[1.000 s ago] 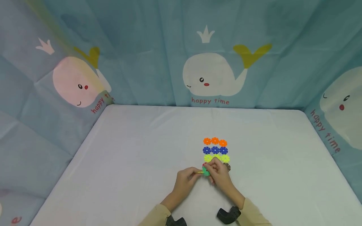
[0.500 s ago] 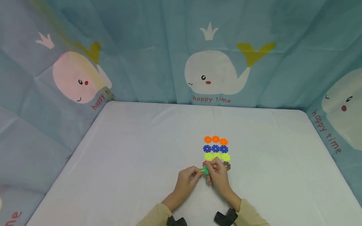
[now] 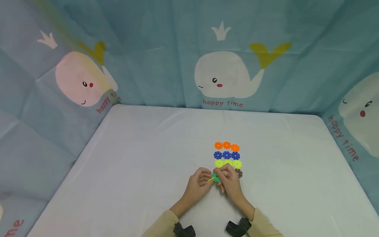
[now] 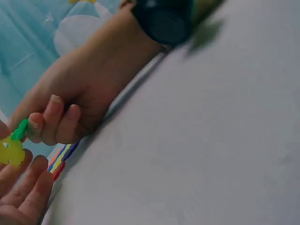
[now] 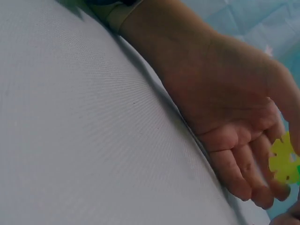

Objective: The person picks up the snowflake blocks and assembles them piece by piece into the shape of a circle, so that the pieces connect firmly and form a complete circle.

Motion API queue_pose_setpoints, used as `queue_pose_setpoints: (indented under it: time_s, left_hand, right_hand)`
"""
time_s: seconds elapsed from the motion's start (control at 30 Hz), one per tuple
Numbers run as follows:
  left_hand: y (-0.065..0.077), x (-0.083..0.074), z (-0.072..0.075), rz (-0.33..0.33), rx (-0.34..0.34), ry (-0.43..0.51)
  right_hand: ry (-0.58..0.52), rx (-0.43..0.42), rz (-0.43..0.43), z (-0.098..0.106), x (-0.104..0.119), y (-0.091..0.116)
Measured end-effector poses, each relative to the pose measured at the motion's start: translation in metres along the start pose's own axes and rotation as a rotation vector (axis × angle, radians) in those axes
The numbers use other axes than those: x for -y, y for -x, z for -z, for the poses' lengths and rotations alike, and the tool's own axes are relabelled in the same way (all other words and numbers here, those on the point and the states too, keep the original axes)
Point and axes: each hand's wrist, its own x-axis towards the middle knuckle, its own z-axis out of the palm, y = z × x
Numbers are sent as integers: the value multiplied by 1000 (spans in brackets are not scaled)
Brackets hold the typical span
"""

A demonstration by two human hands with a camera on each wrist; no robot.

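In the head view, my right hand pinches a green notched interlocking disc between thumb and fingertips. A yellow interlocking disc is slotted into the green one at an angle. Around the yellow disc, my left hand has its fingers spread and loosely bent; the thumb overlaps the disc's edge in the right wrist view. My right hand has its other fingers curled in the left wrist view, where the left fingers lie below the yellow disc.
Beyond the hands lie rows of orange discs, blue discs and yellow-green discs. A brown disc and a partly hidden red disc sit nearer. The white table meets a whale-print curtain.
My left fingers have loosened from their pinch on the yellow disc and spread apart, showing more of it. My right hand keeps holding the green disc. The head view has shifted slightly.
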Motion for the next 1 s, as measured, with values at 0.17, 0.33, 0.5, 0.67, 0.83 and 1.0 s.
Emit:
queue_pose_setpoints:
  time_s: [0.17,0.33,0.5,0.67,0.83,1.0]
  left_hand:
    - [-3,-6,5,114,-16,143]
    - [-2,-6,7,113,-18,122]
    - [-1,-5,7,73,-8,135]
    - [-1,-3,8,-14,-63,87]
    - [-3,-2,7,9,-103,95]
    - [-2,-5,7,39,-141,30]
  right_hand:
    - [-49,93,43,2,-7,-1]
    - [-103,188,106,7,-20,-3]
    - [-95,201,138,6,-19,-6]
    - [-7,185,207,9,-21,-8]
    - [527,-33,454,23,-25,-12]
    - [858,-37,545,32,-27,-15]
